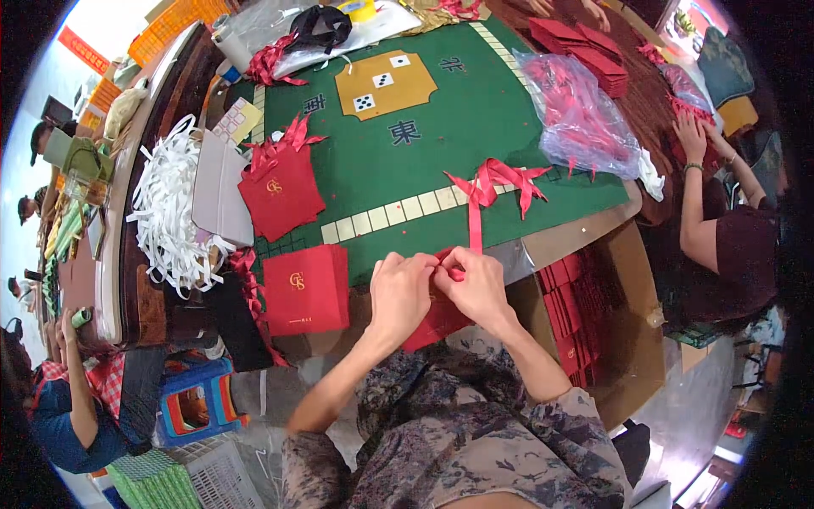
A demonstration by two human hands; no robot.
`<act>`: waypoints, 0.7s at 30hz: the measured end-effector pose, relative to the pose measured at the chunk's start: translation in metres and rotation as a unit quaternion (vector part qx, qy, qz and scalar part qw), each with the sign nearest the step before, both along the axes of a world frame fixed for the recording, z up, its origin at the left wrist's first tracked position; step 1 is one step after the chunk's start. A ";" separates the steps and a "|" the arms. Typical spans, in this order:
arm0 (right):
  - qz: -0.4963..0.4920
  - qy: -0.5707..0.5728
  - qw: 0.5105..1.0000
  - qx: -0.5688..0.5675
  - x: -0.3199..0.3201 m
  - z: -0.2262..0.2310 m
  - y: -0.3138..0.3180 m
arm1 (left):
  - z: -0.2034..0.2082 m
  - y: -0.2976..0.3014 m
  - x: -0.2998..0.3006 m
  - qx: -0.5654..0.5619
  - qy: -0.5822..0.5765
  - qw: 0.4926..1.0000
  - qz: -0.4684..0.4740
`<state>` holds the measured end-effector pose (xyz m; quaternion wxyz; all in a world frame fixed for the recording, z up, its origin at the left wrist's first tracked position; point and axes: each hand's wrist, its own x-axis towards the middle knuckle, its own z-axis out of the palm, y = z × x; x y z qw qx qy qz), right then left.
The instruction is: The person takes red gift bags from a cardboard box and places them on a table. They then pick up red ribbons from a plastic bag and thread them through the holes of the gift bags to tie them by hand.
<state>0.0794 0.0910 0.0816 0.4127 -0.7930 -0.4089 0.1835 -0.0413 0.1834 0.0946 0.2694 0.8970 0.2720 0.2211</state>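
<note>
At the near table edge, my left hand [402,287] and my right hand [473,287] meet with bent, pinching fingers at the top of a red paper bag [437,322]. The left grips the bag's upper edge. A bit of red ribbon shows between the right thumb and fingers; the exact hold is partly hidden by the knuckles. Just beyond them, loose red ribbons [487,188] lie on the green table mat [373,170], one strip trailing down toward my right hand. To the left sits a stack of red bags [305,290] with gold print, and behind it more red bags [281,193] with ribbons tied on top.
On my right, a cardboard box [632,339] holds several red bags. White ribbons [174,208] heap up at left beside a grey box [222,187]. A clear plastic bag of red ribbon [577,114] lies at far right. Other people sit at both sides; a blue stool [197,399] stands lower left.
</note>
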 end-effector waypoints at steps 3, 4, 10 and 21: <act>0.005 -0.025 0.999 0.033 -0.001 -0.003 -0.001 | -0.008 0.010 -0.003 -0.064 -0.008 0.998 -0.003; 0.030 -0.044 0.998 0.038 0.002 -0.005 -0.003 | -0.007 0.013 -0.004 -0.069 0.000 0.997 -0.033; 0.058 -0.063 0.992 0.096 0.009 -0.001 -0.004 | -0.012 0.019 -0.005 -0.193 -0.026 0.980 -0.042; 0.243 -0.018 0.968 -0.055 0.061 0.007 0.011 | 0.001 0.012 -0.003 0.077 -0.020 0.993 -0.090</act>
